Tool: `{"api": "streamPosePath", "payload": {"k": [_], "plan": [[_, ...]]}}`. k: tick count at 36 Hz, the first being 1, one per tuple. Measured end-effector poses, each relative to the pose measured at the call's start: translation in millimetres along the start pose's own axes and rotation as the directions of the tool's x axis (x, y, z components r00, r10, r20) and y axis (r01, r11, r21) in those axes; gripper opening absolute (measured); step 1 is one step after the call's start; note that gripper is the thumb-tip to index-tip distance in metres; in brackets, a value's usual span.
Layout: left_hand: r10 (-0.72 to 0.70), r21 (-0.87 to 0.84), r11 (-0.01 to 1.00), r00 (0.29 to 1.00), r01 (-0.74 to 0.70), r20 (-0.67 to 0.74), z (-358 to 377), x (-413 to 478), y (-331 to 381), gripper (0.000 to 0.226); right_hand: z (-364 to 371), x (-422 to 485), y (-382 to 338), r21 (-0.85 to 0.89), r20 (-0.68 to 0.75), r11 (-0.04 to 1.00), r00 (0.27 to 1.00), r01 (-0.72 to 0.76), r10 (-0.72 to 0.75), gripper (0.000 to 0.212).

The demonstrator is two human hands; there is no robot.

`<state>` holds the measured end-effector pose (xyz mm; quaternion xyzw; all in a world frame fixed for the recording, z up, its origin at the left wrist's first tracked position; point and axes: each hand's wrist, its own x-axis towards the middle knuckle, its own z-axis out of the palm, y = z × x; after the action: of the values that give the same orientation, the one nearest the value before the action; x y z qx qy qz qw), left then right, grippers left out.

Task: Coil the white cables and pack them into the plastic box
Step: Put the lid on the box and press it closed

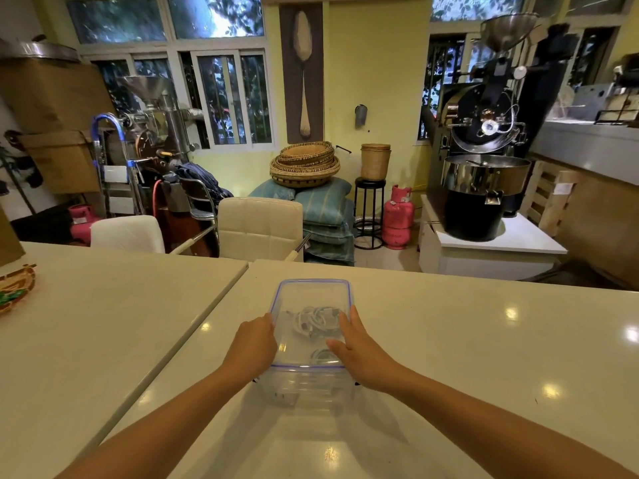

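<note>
Left hand lies flat against the left rim of the lidded plastic box, fingers together; coiled white cables lie inside, mid-surface near the seam. Right hand presses open-palmed on the lid. Risk: uneven pressure could leave a corner unseated or slide the box.

One plastic box, two hands, two pink gas cylinders (white cables too tangled to count).
</note>
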<state>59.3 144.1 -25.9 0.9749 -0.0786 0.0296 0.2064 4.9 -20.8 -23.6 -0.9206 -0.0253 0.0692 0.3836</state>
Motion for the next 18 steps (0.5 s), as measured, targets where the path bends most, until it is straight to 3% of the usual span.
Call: {"api": "streamPosePath", "payload": {"k": [10, 18], "plan": [[-0.005, 0.08, 0.997, 0.999, 0.002, 0.037, -5, -3, 2, 0.028, -2, -7, -5, 0.031, -0.019, 0.999, 0.999, -0.025, 0.026, 0.062], [-0.006, 0.144, 0.99, 0.998, -0.003, 0.065, -9, -5, 6, 0.029, -11, -16, -11, -0.122, 0.061, 0.992, 0.998, 0.024, -0.016, 0.051]]}}
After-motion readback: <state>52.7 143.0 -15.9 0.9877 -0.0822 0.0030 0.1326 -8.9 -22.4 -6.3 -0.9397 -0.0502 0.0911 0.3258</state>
